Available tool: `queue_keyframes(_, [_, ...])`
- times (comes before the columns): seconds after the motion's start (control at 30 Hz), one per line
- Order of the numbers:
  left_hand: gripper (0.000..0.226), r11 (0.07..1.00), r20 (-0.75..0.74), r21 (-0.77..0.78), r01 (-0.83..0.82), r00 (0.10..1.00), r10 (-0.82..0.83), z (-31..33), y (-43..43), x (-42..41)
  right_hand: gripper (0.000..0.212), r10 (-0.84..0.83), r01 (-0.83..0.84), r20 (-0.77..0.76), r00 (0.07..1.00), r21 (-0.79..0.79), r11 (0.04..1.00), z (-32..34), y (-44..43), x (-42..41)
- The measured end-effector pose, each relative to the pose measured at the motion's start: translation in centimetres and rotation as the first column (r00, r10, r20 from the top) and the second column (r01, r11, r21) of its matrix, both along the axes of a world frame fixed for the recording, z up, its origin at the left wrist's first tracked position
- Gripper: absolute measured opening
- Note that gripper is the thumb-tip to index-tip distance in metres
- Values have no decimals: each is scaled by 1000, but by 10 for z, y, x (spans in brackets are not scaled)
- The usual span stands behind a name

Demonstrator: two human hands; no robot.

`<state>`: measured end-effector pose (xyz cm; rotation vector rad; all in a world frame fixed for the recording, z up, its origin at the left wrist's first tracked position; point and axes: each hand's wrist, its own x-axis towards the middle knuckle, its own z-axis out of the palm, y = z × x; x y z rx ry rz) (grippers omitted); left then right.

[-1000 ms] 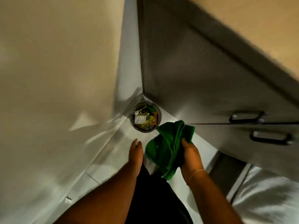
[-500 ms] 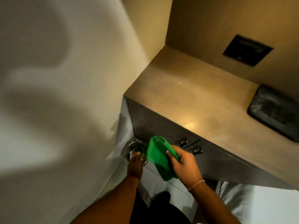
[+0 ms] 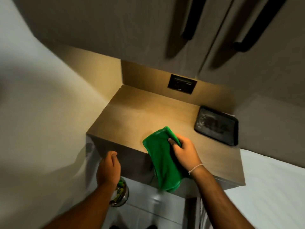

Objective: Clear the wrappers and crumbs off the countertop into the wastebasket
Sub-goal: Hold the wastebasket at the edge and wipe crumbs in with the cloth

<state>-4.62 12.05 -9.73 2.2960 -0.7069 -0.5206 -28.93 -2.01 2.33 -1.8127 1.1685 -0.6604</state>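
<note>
Green cloth hangs from the right hand, whose fingers are closed around its upper edge, over the front edge of the wooden countertop. The left hand is loosely curled and holds nothing, just in front of the cabinet. The wastebasket stands on the floor below it, with coloured wrappers inside. On the countertop I see no wrappers; fine crumbs may remain, but the blur hides this. The task seems nearly finished, perhaps one last wipe.
</note>
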Motion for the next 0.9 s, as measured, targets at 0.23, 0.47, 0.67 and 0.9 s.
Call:
queue_keyframes(0.23, [26, 970, 268, -58, 236, 940, -213, 30, -32, -19, 16, 77, -67, -150, 986, 67, 995, 42, -115, -76])
queue_keyframes(0.47, [39, 890, 362, -24, 455, 834, -417, 32, -57, -26, 26, -8, 9, -563, 827, -1, 1000, 27, -247, -135])
queue_keyframes(0.67, [44, 840, 402, 20, 543, 765, -503, 37, -57, -23, 45, -250, 173, -637, 729, -182, 968, -34, -235, -131])
queue_keyframes(0.9, [51, 839, 455, 80, 538, 729, -511, 41, -56, 4, 72, -146, 106, -778, 610, -102, 989, -113, -156, -107])
